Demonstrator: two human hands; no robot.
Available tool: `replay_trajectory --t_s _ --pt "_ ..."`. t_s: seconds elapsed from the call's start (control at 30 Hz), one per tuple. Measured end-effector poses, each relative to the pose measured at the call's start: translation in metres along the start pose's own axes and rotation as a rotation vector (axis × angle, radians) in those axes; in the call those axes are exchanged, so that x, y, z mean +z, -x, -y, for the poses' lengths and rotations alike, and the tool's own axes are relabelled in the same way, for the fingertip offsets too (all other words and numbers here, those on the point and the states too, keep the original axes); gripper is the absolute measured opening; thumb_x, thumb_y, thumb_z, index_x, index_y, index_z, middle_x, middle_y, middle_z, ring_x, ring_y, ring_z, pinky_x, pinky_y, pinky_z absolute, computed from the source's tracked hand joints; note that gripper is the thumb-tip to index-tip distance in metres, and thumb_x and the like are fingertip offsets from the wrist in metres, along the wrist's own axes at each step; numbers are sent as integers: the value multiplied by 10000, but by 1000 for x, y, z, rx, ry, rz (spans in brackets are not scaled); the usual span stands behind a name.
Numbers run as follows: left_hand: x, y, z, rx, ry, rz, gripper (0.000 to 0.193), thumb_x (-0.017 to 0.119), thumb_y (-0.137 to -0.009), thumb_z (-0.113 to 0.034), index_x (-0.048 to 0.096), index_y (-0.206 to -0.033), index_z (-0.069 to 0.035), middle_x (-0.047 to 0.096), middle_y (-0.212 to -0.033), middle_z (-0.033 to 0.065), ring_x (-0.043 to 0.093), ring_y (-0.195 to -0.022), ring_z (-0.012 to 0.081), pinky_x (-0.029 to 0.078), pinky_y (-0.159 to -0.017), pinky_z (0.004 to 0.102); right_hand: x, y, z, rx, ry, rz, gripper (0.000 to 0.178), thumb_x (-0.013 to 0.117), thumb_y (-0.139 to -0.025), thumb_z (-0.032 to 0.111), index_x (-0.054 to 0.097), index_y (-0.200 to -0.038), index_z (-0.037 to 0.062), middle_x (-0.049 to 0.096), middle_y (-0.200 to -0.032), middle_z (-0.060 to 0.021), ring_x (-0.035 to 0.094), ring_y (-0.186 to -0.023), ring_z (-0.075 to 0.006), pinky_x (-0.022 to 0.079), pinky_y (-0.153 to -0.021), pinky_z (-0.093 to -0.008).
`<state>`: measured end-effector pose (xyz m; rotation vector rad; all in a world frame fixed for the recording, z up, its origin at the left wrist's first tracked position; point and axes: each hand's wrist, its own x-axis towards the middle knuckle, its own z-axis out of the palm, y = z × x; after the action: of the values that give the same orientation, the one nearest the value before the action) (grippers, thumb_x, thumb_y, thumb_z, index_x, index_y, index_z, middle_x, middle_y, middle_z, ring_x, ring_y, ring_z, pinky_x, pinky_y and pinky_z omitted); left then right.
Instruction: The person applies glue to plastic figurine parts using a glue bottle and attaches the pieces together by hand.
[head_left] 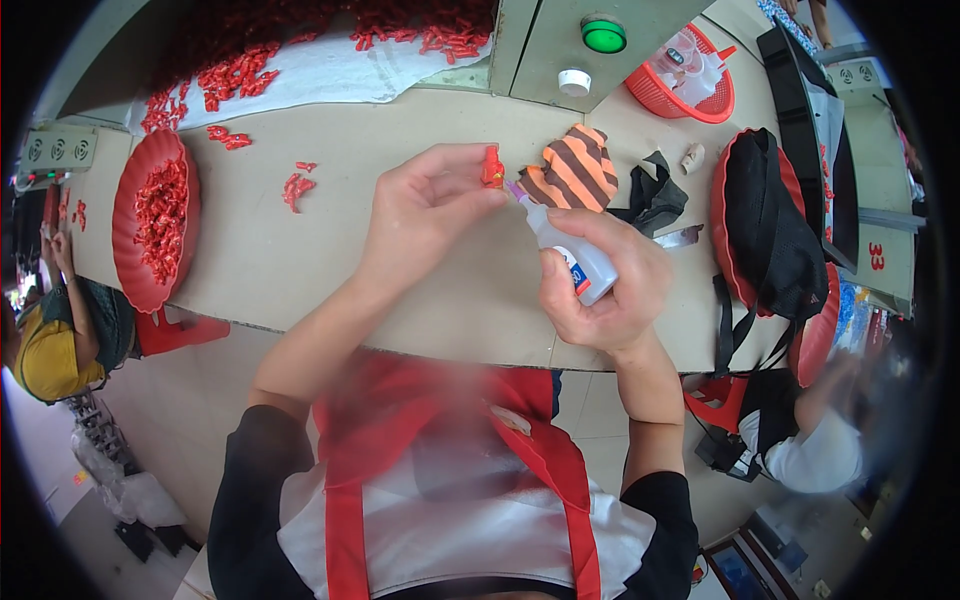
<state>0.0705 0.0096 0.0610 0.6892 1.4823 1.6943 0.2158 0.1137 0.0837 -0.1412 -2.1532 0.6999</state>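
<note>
Between the thumb and fingers of my left hand is a small red plastic piece with a bit of yellow on it, held upright above the table. My right hand is wrapped round a clear squeeze bottle with a blue and white label. The bottle tilts up to the left, and its purple nozzle points at the red piece, very close to it; whether they touch I cannot tell. Behind the nozzle lies an orange and brown striped cloth.
A red scalloped bowl of small red pieces stands at left, with loose pieces nearby. More lie on a white sheet at the back. Right are black cloth, a metal blade, a red basket and a black bag.
</note>
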Motion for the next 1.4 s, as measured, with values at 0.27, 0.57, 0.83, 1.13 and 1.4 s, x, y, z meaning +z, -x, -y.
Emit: replay_trajectory --t_s 0.27,0.57,0.83,1.13,1.4 --pt "0 -1 0 -16 -16 4 295 614 -793 34 559 -1083 34 659 -900 98 609 -818 94 486 -715 218 -1 0 0 9 1 -11 291 653 -638 30 576 -913 -24 648 -812 -118 635 -626 -204 492 -570 -255" --pt "-1 0 0 -14 0 12 297 618 -791 31 559 -1082 36 657 -912 101 610 -825 97 489 -727 223 3 -4 -1 -3 -15 -86 261 660 -596 1 594 -848 -18 629 -726 -85 584 -508 -201 466 -475 -252" --pt "1 -2 2 -7 -5 -1 292 616 -790 37 562 -1078 37 654 -923 104 613 -831 103 494 -739 228 -2 0 -2 23 10 2 288 655 -639 37 582 -911 -23 650 -803 -113 636 -620 -200 490 -570 -251" --pt "-8 -3 -5 9 103 31 297 645 -779 5 565 -1063 40 631 -834 45 602 -777 87 491 -711 217 1 7 -1 270 -152 -87 272 641 -702 34 590 -953 -60 644 -805 -117 621 -604 -178 498 -560 -257" --pt "-83 57 -1 -15 329 -163 332 630 -790 -1 555 -1112 21 608 -994 80 605 -888 159 494 -812 305 70 -25 -3 1037 -859 297 249 574 -781 -14 525 -1025 -16 591 -881 -111 619 -680 -183 520 -610 -292"
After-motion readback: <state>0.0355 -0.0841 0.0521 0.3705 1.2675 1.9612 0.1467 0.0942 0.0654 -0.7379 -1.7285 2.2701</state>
